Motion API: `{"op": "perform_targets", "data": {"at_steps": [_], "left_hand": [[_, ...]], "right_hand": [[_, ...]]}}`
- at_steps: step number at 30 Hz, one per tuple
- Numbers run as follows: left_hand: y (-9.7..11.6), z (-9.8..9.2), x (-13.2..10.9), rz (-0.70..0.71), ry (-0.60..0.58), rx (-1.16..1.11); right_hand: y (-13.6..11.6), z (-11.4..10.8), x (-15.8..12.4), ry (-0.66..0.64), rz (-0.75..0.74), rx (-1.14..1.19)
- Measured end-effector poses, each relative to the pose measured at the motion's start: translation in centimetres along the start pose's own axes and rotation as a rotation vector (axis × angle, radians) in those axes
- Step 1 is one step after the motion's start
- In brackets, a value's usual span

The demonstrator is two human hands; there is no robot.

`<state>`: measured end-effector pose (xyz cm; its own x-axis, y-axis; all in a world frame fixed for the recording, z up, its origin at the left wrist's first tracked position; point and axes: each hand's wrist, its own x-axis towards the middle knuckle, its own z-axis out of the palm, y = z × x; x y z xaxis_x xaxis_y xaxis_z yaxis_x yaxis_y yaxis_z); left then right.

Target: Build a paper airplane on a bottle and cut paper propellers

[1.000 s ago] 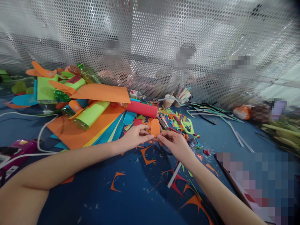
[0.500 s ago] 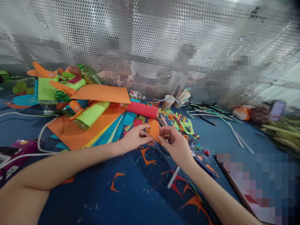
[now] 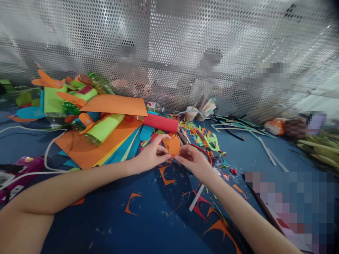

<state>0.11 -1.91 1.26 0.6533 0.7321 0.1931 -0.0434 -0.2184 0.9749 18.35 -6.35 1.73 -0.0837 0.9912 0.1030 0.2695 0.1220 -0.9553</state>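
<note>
Between my two hands is a small orange paper cutout with a rounded outline, held up over the blue table. My left hand pinches its left side between thumb and fingers. At its lower right edge, my right hand grips it with thumb and bent fingertips. Behind the cutout lies a bottle wrapped in red paper. Several paper scraps in green, orange and red lie past my right hand. Below my hands is a curved orange offcut.
To the left, paper-wrapped bottles pile up over coloured sheets. A purple device with white cords stands at the left edge. Cups of sticks stand before the perforated metal screen. A blurred-out flat panel lies right.
The orange cutout has turned slightly, and my left fingers have lifted and spread a little around it. My right hand has shifted slightly down and left.
</note>
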Motion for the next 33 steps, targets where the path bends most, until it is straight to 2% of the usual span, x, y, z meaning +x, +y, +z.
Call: {"op": "perform_targets", "data": {"at_steps": [6, 9, 11, 15, 18, 23, 29, 33], "left_hand": [[0.6, -0.7, -1.1, -0.125, -0.051, 0.050], [0.6, -1.0, -2.2, -0.209, -0.089, 0.120], [0.6, -1.2, -3.0, -0.220, -0.092, 0.273], [0.5, -1.3, -4.0, -0.084, -0.044, 0.741], [0.5, -1.5, -3.9, 0.034, -0.039, 0.885], [0.2, -1.7, -3.3, 0.013, -0.065, 0.882], [0.0, -2.4, -3.3, -0.086, -0.093, 0.744], [-0.1, -2.6, -3.5, -0.046, -0.102, 0.765]], "right_hand": [[0.2, 1.1, -0.6, -0.152, 0.001, 0.009], [0.2, 1.9, -1.0, -0.189, 0.032, -0.107], [0.2, 2.6, -1.3, -0.193, 0.040, -0.241], [0.2, 3.6, -1.7, -0.113, -0.078, -0.542], [0.2, 4.0, -1.7, -0.088, -0.115, -0.621], [0.4, 4.0, -1.6, -0.076, -0.131, -0.598], [0.7, 4.0, -1.6, -0.089, -0.100, -0.547], [0.7, 3.8, -1.6, -0.110, -0.094, -0.537]]}}
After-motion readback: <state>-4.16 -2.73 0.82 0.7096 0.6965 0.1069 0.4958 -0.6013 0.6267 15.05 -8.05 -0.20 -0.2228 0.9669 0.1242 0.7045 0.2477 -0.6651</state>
